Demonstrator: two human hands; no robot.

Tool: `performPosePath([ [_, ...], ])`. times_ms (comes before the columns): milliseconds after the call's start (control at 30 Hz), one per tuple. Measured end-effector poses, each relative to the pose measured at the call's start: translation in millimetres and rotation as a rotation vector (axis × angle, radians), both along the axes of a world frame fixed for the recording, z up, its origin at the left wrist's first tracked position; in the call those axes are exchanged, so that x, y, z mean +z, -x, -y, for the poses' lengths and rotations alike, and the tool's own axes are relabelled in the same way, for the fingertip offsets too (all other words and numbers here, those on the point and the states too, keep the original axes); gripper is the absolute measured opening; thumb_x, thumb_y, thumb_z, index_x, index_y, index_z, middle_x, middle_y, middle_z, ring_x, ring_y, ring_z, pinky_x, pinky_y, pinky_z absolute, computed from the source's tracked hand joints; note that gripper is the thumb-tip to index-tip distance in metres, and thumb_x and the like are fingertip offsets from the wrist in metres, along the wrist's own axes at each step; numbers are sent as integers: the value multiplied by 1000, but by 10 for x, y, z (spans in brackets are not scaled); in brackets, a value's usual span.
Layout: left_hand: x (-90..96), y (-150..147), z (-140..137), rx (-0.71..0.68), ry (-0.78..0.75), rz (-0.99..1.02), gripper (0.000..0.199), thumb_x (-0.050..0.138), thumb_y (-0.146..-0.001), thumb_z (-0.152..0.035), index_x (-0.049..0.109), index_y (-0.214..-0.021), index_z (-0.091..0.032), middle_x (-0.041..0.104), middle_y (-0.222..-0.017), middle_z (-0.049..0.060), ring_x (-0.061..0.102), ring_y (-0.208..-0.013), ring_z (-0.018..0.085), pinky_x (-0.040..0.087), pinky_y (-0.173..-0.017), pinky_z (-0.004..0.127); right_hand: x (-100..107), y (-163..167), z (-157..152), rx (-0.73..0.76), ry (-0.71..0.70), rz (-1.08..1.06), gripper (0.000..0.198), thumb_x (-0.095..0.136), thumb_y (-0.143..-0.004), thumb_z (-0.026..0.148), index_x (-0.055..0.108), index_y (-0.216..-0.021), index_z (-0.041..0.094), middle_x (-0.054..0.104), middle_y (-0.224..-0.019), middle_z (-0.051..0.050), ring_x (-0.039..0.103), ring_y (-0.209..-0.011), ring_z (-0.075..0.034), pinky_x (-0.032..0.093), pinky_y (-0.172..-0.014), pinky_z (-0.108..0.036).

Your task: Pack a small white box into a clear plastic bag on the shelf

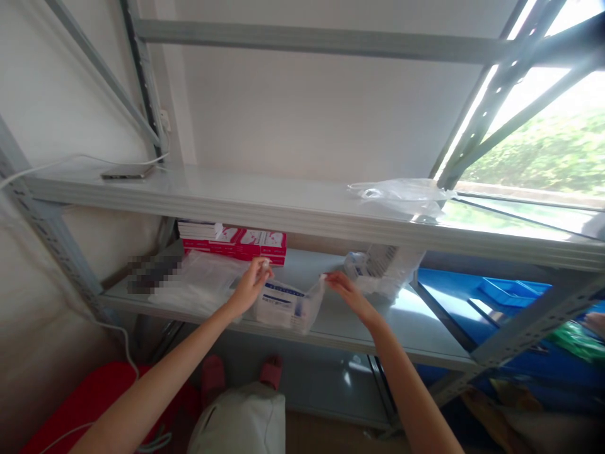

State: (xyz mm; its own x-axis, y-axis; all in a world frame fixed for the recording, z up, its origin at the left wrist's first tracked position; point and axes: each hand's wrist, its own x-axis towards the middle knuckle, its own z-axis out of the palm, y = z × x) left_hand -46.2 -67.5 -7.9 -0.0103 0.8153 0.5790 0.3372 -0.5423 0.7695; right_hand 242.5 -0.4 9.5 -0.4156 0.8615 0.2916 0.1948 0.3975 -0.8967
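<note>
The left hand and right hand before me, fingertips pinched together, grip 2 upper corners of a clear bag around a white box.

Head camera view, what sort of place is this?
Probably a storeroom or packing area: there's grey metal shelving, stacked red-and-white boxes, and a clear plastic bag around a printed box, held by the left hand and right hand.

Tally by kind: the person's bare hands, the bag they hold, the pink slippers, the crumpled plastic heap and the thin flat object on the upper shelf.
Bare hands, left hand and right hand: 2
Translucent plastic bag held between them: 1
Pink slippers: 2
Crumpled clear plastic heap: 1
Thin flat grey object: 1
Total: 7
</note>
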Motion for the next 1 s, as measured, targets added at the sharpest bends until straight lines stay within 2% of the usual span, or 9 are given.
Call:
performPosePath([
  [167, -18, -84, 252, 222, -167, -314, 28, 40, -93, -22, 37, -120, -18, 58, -106, 10, 58, -100, 20, 46, -89, 40, 478, 193, 577, -109, -440, 156, 11, 45, -82, 20, 53, -88, 20, 61, -104, -8, 56, -98, -20, 42, -87, -35],
  [333, -139, -108, 466, 710, -722, -438, 33, 61, -81, -16, 44, -109, -18, 51, -114, 12, 52, -109, 24, 43, -94, 44, 525, 881, 939, 168, -539, 639, 23, 38, -89, 11, 60, -92, 16, 63, -95, -8, 60, -88, -17, 44, -80, -29],
  [433, -233, -49, 550, 457, -890, -798, 24, 58, -82, -9, 50, -101, -20, 58, -106, 7, 57, -102, 19, 42, -93, 38, 302, 1123, 720, 142, -505, 934, 29, 36, -90, 8, 63, -99, 11, 65, -102, -15, 62, -93, -21, 44, -82, -30],
  [500, -268, -13, 571, 246, -770, -1129, 21, 56, -85, -11, 53, -104, -19, 61, -109, 8, 58, -102, 20, 42, -90, 36, 156, 1183, 509, 145, -473, 1028, 26, 42, -90, 11, 64, -105, 10, 65, -107, -16, 60, -102, -23, 43, -88, -31],
  [600, -262, 20, 551, 217, -507, -1411, 26, 59, -86, -19, 53, -111, -14, 63, -108, 11, 60, -94, 22, 42, -80, 35, 23, 1220, 273, 185, -425, 1083, 40, 65, -82, 27, 59, -117, 11, 61, -120, -16, 55, -114, -26, 41, -95, -33],
  [700, -204, 38, 501, 190, -386, -1511, 11, 57, -86, -13, 58, -97, -13, 66, -89, 6, 61, -83, 21, 40, -71, 33, -36, 1285, 168, 229, -338, 1158, 86, 82, -62, 35, 44, -136, 12, 54, -130, -19, 50, -120, -32, 41, -98, -36],
  [800, -147, 47, 463, 154, -384, -1527, 8, 56, -85, -8, 58, -81, -14, 65, -80, 5, 60, -82, 21, 39, -71, 33, -83, 1371, 123, 233, -191, 1247, 114, 86, -54, 34, 23, -148, 17, 50, -135, -20, 52, -119, -35, 44, -95, -40],
  [900, -142, 56, 461, 115, -411, -1519, 11, 53, -87, -7, 57, -79, -14, 64, -72, 4, 60, -75, 20, 39, -74, 34, -127, 1411, 97, 256, -165, 1290, 120, 85, -53, 31, 15, -150, 21, 47, -138, -19, 52, -119, -34, 45, -94, -40],
  [1000, -177, 77, 494, 84, -427, -1498, 18, 46, -88, -3, 58, -79, -14, 62, -63, 3, 59, -64, 18, 40, -72, 33, -143, 1376, 77, 268, -252, 1276, 114, 83, -56, 31, 20, -148, 12, 49, -135, -23, 52, -118, -34, 44, -95, -39],
])
